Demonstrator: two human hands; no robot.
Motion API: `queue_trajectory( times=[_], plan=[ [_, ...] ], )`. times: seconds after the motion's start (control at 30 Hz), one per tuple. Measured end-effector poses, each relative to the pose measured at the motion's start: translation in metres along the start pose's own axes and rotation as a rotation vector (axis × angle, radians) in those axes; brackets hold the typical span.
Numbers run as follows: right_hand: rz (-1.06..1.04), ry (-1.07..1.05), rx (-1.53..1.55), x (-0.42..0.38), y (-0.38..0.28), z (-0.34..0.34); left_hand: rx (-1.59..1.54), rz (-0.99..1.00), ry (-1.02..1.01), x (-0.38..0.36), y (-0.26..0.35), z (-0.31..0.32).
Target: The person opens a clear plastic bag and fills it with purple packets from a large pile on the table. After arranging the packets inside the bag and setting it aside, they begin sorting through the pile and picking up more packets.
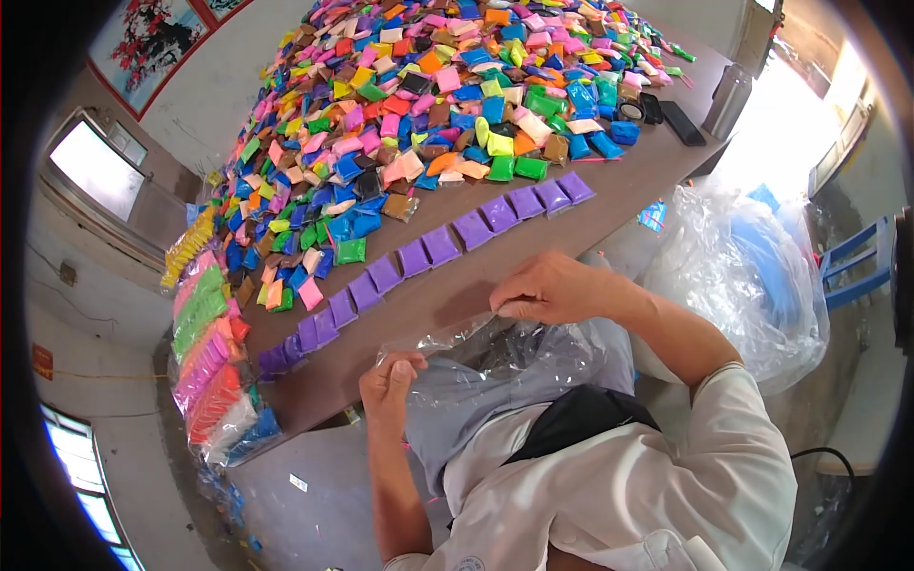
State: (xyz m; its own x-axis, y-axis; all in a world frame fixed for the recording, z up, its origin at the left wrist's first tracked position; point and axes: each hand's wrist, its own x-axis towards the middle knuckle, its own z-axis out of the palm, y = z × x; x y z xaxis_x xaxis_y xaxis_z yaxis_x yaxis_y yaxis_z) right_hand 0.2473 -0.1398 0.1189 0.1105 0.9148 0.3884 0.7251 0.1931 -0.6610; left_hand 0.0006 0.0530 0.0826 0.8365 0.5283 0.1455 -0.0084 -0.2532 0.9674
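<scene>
A clear plastic bag (443, 383) stretches between my two hands over my lap, in front of the table's near edge. My left hand (388, 385) pinches one corner of it. At the other end, my right hand (550, 288) grips the bag's edge, fingers pressed together. Nothing shows inside the bag. Just beyond my hands, a slanting row of purple packets (440, 246) lies on the brown table (419, 309), side by side and partly overlapping at the left end.
A big heap of small coloured packets (419, 105) covers the table's far side. Bags of sorted packets (205, 352) line the left end. At the right stand a metal flask (728, 103) and a dark phone (683, 124). A large clear sack (743, 285) sits beside a blue chair (854, 259).
</scene>
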Motion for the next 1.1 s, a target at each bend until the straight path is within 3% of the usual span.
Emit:
queue_trajectory(
  times=[0.03, 0.17, 0.23, 0.33, 0.43, 0.53, 0.73, 0.93, 1.1],
  plan=[
    [-0.103, 0.034, -0.040, 0.001, 0.004, 0.006, -0.007, 0.009, -0.011, 0.000, 0.004, 0.002],
    [0.012, -0.108, -0.222, -0.001, -0.004, 0.006, -0.062, 0.054, -0.012, 0.002, 0.006, 0.006],
    [0.042, -0.198, -0.203, -0.004, -0.012, 0.011, -0.027, -0.042, 0.050, 0.005, 0.008, 0.006],
    [-0.112, -0.046, -0.254, -0.001, -0.019, 0.023, -0.020, -0.054, 0.091, 0.009, 0.009, 0.009],
    [-0.099, 0.045, -0.256, 0.005, -0.014, 0.034, -0.078, -0.027, 0.099, 0.012, 0.006, 0.012],
    [-0.075, 0.036, -0.180, 0.009, -0.019, 0.033, -0.085, -0.050, 0.122, 0.009, 0.008, 0.011],
    [0.288, -0.090, 0.444, 0.006, 0.001, 0.031, 0.020, -0.017, 0.087, 0.003, 0.014, 0.017],
    [0.375, -0.197, 0.592, -0.010, 0.010, 0.017, 0.226, 0.016, 0.019, -0.005, 0.024, 0.025],
    [0.558, 0.047, 0.766, -0.022, 0.016, 0.028, 0.203, -0.020, -0.018, -0.001, 0.031, 0.034]
  ],
)
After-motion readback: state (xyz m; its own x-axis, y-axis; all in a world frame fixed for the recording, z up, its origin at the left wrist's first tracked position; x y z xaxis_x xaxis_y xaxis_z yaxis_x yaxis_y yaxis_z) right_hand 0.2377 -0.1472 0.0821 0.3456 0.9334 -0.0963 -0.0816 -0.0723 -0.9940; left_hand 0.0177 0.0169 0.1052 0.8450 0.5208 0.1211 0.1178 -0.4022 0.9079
